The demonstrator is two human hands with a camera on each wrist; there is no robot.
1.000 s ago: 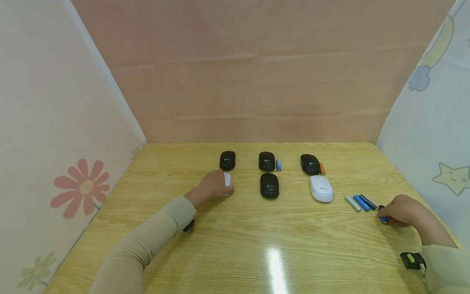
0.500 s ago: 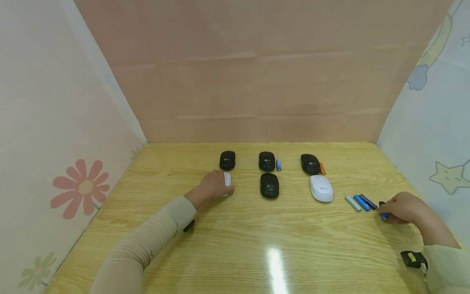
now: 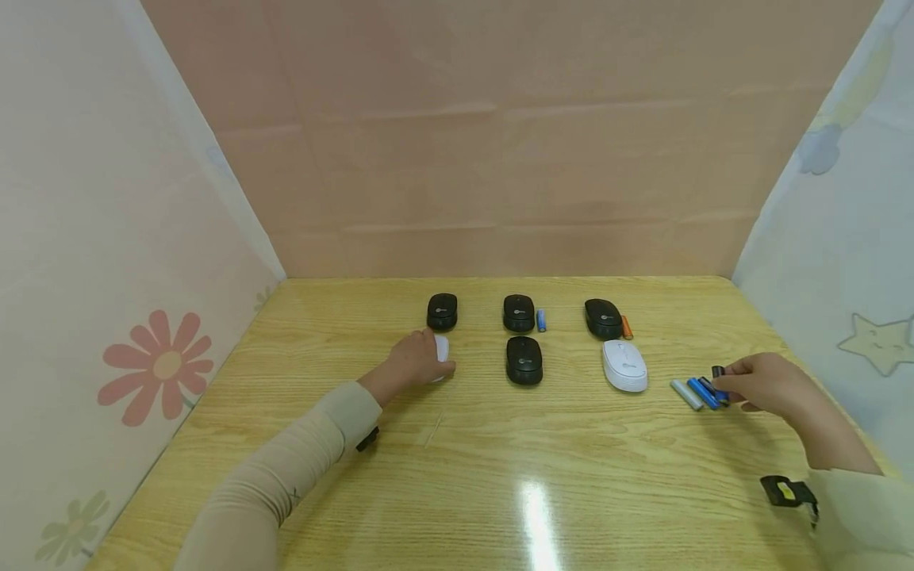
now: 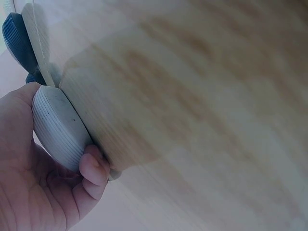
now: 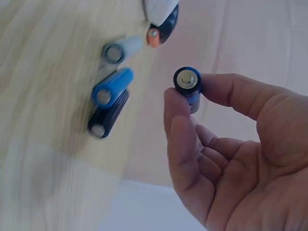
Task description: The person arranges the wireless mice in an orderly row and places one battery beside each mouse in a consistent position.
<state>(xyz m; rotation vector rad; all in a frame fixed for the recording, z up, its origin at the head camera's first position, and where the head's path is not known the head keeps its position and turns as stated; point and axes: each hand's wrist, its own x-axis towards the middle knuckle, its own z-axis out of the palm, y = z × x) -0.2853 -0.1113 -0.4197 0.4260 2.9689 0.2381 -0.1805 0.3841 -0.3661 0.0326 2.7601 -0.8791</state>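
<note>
My left hand [image 3: 416, 358] grips a white computer mouse [image 4: 62, 127] on the table, thumb on one side and fingers on the other. Much of that mouse is hidden by the hand in the head view. Between thumb and fingertips, my right hand [image 5: 231, 144] pinches a black and blue battery [image 5: 187, 82], raised off the table. Beside it on the table lie a grey battery [image 5: 122, 49], a blue battery [image 5: 112, 88] and a dark battery [image 5: 109, 114], side by side.
Black mice stand at the back left [image 3: 443, 311], middle [image 3: 519, 312] and right [image 3: 603, 318], another black mouse [image 3: 524, 360] nearer. A white mouse [image 3: 624, 365] sits at right. A blue battery [image 3: 541, 320] and an orange battery [image 3: 627, 327] lie by mice. Walls enclose the table [image 3: 457, 492].
My right hand has lifted the black and blue battery and carried it left, above the row of batteries. The left hand stays on the white mouse.
</note>
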